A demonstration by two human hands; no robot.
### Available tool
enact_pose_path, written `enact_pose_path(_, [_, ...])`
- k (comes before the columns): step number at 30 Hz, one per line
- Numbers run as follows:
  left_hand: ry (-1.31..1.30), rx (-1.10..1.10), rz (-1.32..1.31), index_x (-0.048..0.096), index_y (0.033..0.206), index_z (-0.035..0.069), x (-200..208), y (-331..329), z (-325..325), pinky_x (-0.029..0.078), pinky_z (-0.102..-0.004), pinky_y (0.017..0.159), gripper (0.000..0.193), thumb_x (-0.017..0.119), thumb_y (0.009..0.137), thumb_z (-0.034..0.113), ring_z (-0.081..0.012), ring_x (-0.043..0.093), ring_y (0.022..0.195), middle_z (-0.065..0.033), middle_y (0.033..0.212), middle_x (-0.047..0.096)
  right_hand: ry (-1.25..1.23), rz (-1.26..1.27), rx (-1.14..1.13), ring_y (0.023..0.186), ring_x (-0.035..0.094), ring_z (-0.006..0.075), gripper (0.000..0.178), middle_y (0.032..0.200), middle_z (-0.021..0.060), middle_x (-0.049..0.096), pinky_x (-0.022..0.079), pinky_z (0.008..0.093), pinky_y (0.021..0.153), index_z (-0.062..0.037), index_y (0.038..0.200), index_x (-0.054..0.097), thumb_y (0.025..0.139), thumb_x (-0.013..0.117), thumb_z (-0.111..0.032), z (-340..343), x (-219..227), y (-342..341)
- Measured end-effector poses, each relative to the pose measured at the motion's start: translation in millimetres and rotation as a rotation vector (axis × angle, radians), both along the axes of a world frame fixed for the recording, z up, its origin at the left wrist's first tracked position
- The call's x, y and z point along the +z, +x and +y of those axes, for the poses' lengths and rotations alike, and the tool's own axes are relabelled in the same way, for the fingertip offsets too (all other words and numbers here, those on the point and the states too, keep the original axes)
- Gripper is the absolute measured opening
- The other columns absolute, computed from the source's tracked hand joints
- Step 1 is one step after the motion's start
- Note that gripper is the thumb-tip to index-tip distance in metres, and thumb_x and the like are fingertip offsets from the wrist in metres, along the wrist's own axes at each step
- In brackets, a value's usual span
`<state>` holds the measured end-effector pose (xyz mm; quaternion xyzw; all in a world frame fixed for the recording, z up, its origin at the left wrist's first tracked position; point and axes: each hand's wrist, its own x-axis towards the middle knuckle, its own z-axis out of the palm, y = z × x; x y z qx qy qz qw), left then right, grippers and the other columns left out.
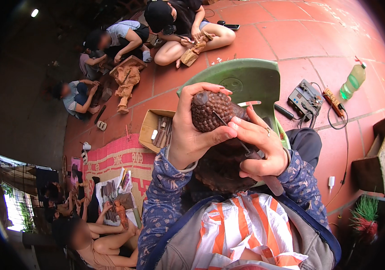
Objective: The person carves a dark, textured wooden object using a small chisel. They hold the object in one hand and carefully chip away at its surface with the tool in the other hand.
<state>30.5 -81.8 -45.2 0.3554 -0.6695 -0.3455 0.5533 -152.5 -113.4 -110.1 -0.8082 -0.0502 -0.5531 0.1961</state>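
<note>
My left hand point(190, 130) curls around the left side of the carving point(211, 111), thumb on its near side. My right hand point(263, 146), wrapped round a tool point(273, 184), sits at its right, the slim shaft crossing to its knobs.

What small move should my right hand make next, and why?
Perhaps ease the tool lightly along the bumpy carving: its tip appears to be at the bumps, your right hand guides it, and your left hand grips the carving.
</note>
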Motion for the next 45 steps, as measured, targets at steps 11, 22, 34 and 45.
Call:
enact_pose_path(11, [-0.004, 0.064, -0.013, 0.041, 0.119, 0.0, 2.1, -4.3, 0.8, 0.048, -0.0378, 0.092, 0.079, 0.083, 0.067, 0.041, -0.0251, 0.057, 0.105, -0.0178, 0.112, 0.055, 0.133, 0.018, 0.038, 0.124, 0.046, 0.0467, 0.028, 0.132, 0.0317, 0.046, 0.014, 0.0639, 0.109, -0.0113, 0.071, 0.054, 0.061, 0.078, -0.022, 13.2, 8.1, -3.6])
enact_pose_path(22, [-0.018, 0.04, -0.003, 0.041, 0.119, 0.0, 0.0, -0.4, -2.1, 0.048, -0.0391, 0.093, 0.083, 0.082, 0.064, 0.046, -0.0257, 0.057, 0.106, -0.0174, 0.113, 0.054, 0.181, 0.02, -0.038, 0.126, 0.044, 0.0486, 0.027, 0.133, 0.0307, 0.045, 0.007, 0.068, 0.107, -0.0106, 0.073, 0.058, 0.06, 0.078, -0.022, 31.8, 16.2, 2.6])
enact_pose_path(34, [-0.031, -0.013, 0.008, 0.04, 0.119, 0.0, -1.9, 1.0, -3.1, 0.047, -0.038, 0.093, 0.083, 0.076, 0.065, 0.052, -0.0243, 0.056, 0.106, -0.0159, 0.115, 0.052, 0.348, -0.152, -0.184, 0.124, 0.045, 0.05, 0.025, 0.13, 0.0341, 0.046, 0.008, 0.0715, 0.104, -0.0073, 0.075, 0.058, 0.072, 0.075, -0.025, 67.3, 23.4, 25.5])
enact_pose_path(45, [-0.019, -0.009, -0.015, 0.038, 0.122, 0.0, -0.2, -0.1, -3.0, 0.045, -0.0338, 0.094, 0.084, 0.072, 0.069, 0.056, -0.0212, 0.054, 0.109, -0.0139, 0.116, 0.052, 0.365, -0.325, -0.262, 0.118, 0.048, 0.0539, 0.028, 0.12, 0.0446, 0.046, 0.008, 0.0638, 0.109, -0.0037, 0.08, 0.051, 0.092, 0.058, -0.027, 77.6, 27.5, 49.1])
